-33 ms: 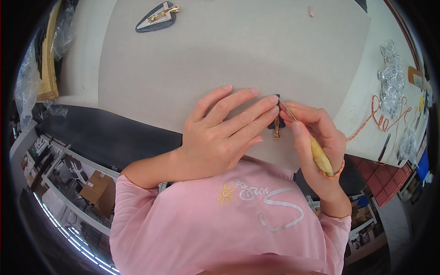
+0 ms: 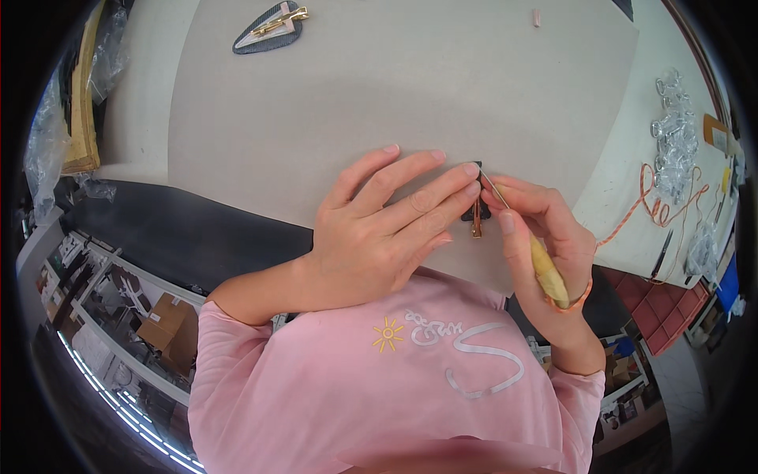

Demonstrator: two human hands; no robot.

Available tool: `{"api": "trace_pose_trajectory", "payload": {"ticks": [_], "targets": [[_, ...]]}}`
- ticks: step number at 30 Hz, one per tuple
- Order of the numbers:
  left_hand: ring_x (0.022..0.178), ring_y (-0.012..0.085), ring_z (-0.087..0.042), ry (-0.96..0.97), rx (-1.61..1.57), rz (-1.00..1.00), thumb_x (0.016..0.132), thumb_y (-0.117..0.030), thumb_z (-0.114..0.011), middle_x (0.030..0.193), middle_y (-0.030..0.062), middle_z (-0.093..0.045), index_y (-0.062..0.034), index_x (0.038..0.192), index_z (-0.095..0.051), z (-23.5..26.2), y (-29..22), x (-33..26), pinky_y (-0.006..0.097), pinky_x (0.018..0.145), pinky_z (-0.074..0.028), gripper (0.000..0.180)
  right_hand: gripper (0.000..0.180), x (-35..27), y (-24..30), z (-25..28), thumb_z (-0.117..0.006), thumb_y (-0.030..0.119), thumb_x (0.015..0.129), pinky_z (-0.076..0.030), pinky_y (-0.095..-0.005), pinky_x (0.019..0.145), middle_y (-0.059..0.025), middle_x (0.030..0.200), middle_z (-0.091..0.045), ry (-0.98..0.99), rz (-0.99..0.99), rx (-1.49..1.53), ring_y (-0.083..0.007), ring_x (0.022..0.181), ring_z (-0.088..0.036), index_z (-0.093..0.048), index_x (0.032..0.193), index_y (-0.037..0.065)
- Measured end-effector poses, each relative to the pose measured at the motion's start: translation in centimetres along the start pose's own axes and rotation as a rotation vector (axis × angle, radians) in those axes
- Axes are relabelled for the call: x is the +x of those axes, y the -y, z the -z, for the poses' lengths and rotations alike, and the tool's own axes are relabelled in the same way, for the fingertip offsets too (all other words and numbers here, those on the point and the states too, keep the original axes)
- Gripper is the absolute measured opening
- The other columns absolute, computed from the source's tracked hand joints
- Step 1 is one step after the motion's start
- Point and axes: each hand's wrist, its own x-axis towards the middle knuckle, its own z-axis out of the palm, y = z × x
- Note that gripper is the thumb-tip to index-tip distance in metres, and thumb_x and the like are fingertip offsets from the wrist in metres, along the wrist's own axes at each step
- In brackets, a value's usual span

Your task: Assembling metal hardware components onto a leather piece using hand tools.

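Note:
My left hand (image 2: 387,217) lies flat with its fingers stretched out. Its index and middle fingertips press on a small dark piece (image 2: 477,165) that bears a gold metal clip (image 2: 477,225); the fingers hide part of both. In my right hand (image 2: 553,225) is an awl (image 2: 546,268) with a yellowish handle and a thin metal shaft. The awl's tip points up and left, at the top of the dark piece beside my left index fingertip. Whether the tip touches the piece, I cannot tell. My right fingertips rest against the piece's right side.
A grey mat (image 2: 332,95) covers the table. At its far left lies a dark drop-shaped piece (image 2: 245,47) with a gold clip on it. A small pink scrap (image 2: 537,18) lies far right. Clear plastic bits (image 2: 673,142) and an orange cord (image 2: 636,207) lie at right.

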Motion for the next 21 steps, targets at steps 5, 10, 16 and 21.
{"api": "trace_pose_trajectory", "payload": {"ticks": [5,10,16,21], "targets": [[0.125,0.0239,-0.060,0.003,-0.055,0.025,0.100,-0.027,-0.059,0.137,0.0000,-0.070,-0.0107,0.127,-0.076,0.1,0.1,0.1,0.043,0.112,-0.038,0.036,0.023,-0.3,-0.1,-1.0,-0.071,-0.006,0.092,-0.061,-0.0301,0.076,-0.0191,0.115,-0.072,-0.015,0.259,-0.351,-0.0249,0.087,-0.075,-0.065,0.113,-0.006],[0.121,0.0245,-0.061,0.060,-0.159,-0.041,0.092,-0.022,-0.066,0.136,0.0003,-0.069,-0.0101,0.126,-0.076,0.8,1.3,1.1,0.048,0.115,-0.036,0.037,0.034,-0.6,-0.1,-2.0,-0.074,-0.006,0.087,-0.061,-0.0311,0.074,-0.0212,0.115,-0.071,-0.091,0.414,-0.644,-0.0305,0.088,-0.074,-0.063,0.120,-0.008],[0.109,0.0220,-0.063,0.135,-0.173,-0.218,0.087,-0.021,-0.072,0.129,-0.0005,-0.070,-0.0112,0.121,-0.076,2.5,3.6,2.9,0.052,0.122,-0.033,0.036,0.027,-1.2,-0.1,-1.6,-0.068,-0.004,0.094,-0.061,-0.0318,0.080,-0.0252,0.120,-0.071,-0.025,0.310,-0.483,-0.0313,0.097,-0.076,-0.060,0.120,-0.008],[0.105,0.0210,-0.063,0.229,-0.019,-0.549,0.080,-0.019,-0.075,0.124,-0.0011,-0.068,-0.0084,0.117,-0.075,3.7,5.1,6.0,0.051,0.122,-0.037,0.038,0.021,-1.7,-0.6,-1.0,-0.055,0.002,0.105,-0.054,-0.0348,0.099,-0.0242,0.131,-0.067,-0.026,0.089,-0.163,-0.0272,0.117,-0.069,-0.055,0.123,-0.008]]}}
